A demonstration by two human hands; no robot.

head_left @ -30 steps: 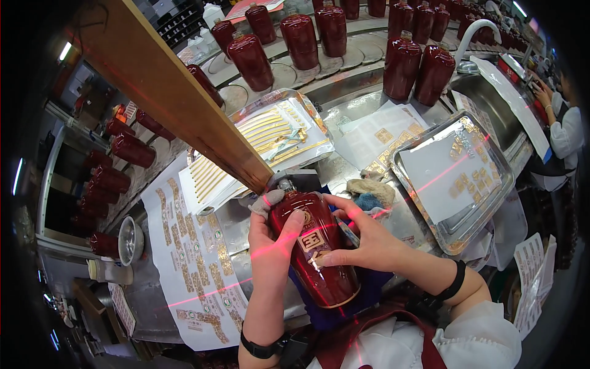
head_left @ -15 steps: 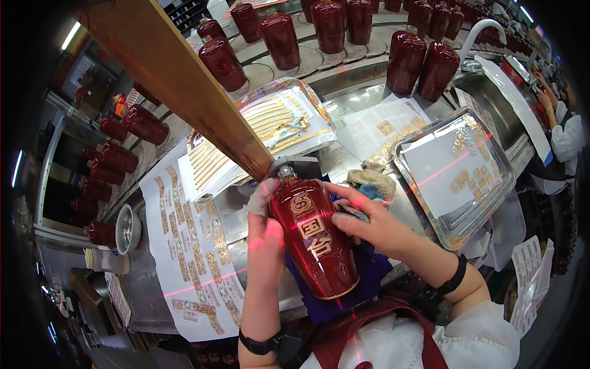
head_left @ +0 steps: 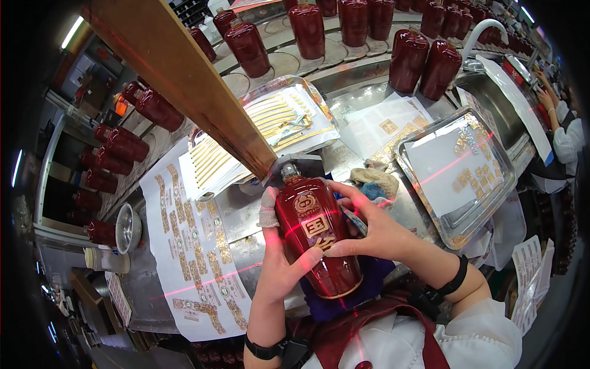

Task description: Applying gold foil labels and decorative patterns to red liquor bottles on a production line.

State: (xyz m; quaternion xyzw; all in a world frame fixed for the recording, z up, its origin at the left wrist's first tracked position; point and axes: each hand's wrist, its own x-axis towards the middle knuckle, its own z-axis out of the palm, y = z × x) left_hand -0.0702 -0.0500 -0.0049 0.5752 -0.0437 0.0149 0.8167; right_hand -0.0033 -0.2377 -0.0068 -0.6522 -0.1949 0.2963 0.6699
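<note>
A glossy dark-red bottle (head_left: 337, 277) leans back, its neck up at a small support, with gold emblem and lettering on its front. My left hand (head_left: 279, 261) is closed along its left side, thumb pressed on the lower gold character. A pale fabric cover (head_left: 268, 207) wraps a left fingertip. My right hand (head_left: 375, 230) is closed on the bottle's right side, its thumb on the same character, meeting the left thumb. A thin bluish-grey flat piece (head_left: 355, 220) shows under the right fingers; its kind is unclear. Purple cloth (head_left: 378, 273) lies beneath the bottle.
A wooden post (head_left: 184, 80) rises behind the bottle. Gold-sticker sheets (head_left: 184, 246) lie left; a metal tray (head_left: 452, 237) stands right, near a crumpled rag (head_left: 378, 183). Red bottles (head_left: 247, 49) ride a curved conveyor behind. A faucet (head_left: 482, 27) is far right; another person's hand (head_left: 544, 98) is beyond.
Both thumbs have come onto the lower gold character, the left one from the bottle's side. The held bottle has shifted slightly right. Bottles on the conveyor have moved to the right.
</note>
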